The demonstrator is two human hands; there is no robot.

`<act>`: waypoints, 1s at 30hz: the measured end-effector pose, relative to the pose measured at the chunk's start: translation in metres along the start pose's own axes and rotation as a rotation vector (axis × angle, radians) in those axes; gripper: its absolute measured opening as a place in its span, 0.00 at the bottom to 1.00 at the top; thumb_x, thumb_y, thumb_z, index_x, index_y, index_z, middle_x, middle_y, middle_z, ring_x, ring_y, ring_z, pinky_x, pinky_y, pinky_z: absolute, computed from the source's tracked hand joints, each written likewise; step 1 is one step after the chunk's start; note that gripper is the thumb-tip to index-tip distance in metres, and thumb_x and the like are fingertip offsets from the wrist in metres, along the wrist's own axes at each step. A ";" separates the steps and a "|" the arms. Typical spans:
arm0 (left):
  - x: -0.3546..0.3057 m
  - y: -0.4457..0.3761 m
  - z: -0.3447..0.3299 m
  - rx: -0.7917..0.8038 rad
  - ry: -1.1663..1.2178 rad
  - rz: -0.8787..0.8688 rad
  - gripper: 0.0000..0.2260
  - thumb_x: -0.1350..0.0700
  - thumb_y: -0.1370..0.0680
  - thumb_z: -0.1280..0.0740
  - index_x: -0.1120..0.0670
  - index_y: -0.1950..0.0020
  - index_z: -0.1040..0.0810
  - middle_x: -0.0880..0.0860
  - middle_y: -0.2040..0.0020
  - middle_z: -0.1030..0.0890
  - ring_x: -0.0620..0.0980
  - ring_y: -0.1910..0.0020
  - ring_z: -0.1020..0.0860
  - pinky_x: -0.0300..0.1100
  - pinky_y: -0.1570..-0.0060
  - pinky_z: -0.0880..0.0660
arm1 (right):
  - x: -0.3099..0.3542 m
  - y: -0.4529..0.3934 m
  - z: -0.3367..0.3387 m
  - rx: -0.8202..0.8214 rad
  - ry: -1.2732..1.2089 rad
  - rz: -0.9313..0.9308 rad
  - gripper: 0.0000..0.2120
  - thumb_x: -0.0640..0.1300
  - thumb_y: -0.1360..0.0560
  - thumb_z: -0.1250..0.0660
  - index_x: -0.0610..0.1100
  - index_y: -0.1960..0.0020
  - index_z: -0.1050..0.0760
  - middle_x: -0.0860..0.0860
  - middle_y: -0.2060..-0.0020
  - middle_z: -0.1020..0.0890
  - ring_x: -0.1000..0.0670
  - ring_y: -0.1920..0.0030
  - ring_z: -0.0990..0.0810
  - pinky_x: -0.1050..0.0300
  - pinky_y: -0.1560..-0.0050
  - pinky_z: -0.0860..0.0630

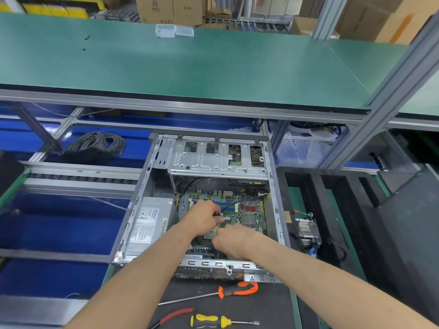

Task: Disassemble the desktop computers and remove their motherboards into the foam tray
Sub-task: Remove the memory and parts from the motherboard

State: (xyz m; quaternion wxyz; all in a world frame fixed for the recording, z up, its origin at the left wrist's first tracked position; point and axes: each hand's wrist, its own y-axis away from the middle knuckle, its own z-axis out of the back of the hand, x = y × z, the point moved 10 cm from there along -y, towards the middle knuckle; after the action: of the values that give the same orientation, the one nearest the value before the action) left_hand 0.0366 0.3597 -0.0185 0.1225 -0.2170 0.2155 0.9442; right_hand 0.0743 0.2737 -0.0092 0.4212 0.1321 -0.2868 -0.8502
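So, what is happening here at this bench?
A person is working inside an open desktop case. The left hand pinches a black cable above the motherboard, which is still in the case. The right hand rests on the board nearby. Two screwdrivers lie unused in front.

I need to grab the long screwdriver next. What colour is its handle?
Orange and black; the long screwdriver lies on the mat in front of the open case, clearest in the head view.
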 end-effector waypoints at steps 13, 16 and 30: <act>0.001 -0.001 -0.001 0.005 0.008 -0.004 0.17 0.49 0.20 0.31 0.50 0.67 0.29 0.51 0.69 0.25 0.50 0.69 0.27 0.43 0.65 0.30 | 0.005 -0.005 -0.007 0.092 -0.048 0.028 0.12 0.30 0.20 0.43 0.35 0.40 0.26 0.38 0.46 0.22 0.40 0.53 0.23 0.49 0.56 0.28; 0.001 -0.001 -0.001 0.000 0.023 -0.004 0.18 0.49 0.20 0.31 0.51 0.68 0.30 0.52 0.69 0.25 0.50 0.70 0.27 0.43 0.65 0.30 | 0.002 -0.003 -0.007 0.083 -0.092 0.028 0.07 0.29 0.23 0.41 0.35 0.51 0.26 0.42 0.60 0.25 0.41 0.57 0.26 0.49 0.59 0.30; 0.000 -0.002 -0.002 0.016 0.028 0.005 0.18 0.48 0.20 0.31 0.52 0.68 0.30 0.53 0.67 0.25 0.50 0.67 0.29 0.46 0.64 0.30 | 0.000 -0.004 -0.007 0.062 -0.112 0.038 0.10 0.28 0.24 0.40 0.39 0.60 0.32 0.43 0.64 0.28 0.41 0.60 0.26 0.49 0.61 0.30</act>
State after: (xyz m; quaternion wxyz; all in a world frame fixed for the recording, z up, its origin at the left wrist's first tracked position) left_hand 0.0380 0.3609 -0.0211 0.1189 -0.2286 0.2254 0.9396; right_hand 0.0748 0.2732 -0.0168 0.4162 0.0918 -0.3385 -0.8389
